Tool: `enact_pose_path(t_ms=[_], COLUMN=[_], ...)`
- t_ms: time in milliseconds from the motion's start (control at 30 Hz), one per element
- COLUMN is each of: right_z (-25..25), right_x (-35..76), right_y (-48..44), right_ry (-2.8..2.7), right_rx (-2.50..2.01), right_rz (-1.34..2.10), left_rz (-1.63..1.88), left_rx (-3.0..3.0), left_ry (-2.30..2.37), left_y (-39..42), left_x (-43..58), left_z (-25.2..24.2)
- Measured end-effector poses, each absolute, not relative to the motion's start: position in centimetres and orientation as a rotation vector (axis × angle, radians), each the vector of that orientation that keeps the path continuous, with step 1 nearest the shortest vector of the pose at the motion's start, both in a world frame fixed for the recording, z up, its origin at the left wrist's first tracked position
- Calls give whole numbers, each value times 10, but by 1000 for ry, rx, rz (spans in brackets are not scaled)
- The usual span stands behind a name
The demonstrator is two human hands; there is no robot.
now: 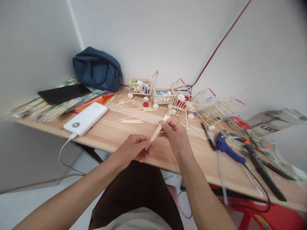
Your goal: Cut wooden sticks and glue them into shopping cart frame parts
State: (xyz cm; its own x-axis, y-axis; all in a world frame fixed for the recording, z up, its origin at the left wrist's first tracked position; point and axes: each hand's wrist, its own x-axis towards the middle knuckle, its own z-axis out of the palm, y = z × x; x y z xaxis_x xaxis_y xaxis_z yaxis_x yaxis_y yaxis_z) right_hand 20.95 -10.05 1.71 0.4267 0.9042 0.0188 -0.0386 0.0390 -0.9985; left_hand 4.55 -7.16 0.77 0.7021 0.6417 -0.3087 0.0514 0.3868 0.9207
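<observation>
A person sits at a light wooden desk set into the corner of a white-walled room, both bare arms reaching forward over the near edge. The left hand and right hand together hold a small bundle of thin wooden sticks, which slants from the lower left up toward one o'clock, just above the desk near its front edge. The left fingers pinch the lower end of the bundle; the right fingers are curled and pressed around its upper half. At twelve o'clock from the hands, more loose sticks lie scattered flat on the desk. Beyond them, along the wall, stands a row of small stick-built carts, some holding coloured bottle caps, with white caps as wheels. At ten o'clock lies a white power bank with a cable trailing off the desk edge, and farther back a black phone rests on packets of sticks. A dark blue pouch sits in the far corner at eleven o'clock. At three o'clock lies a blue glue gun, with black-handled tools just beyond it. A red wire runs up the wall.
</observation>
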Motion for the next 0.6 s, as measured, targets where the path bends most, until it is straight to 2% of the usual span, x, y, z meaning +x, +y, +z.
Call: enact_pose_path(t_ms=[333, 600], right_z=[5, -14], right_x=[204, 195], right_y=[-92, -60], right_ry=[-991, -1245], right_rx=[-1420, -1678], right_rz=[846, 563], left_rz=[614, 661], left_rx=[1138, 1127], left_ry=[830, 827], left_y=[-66, -60], left_x=[26, 7], left_z=[10, 8])
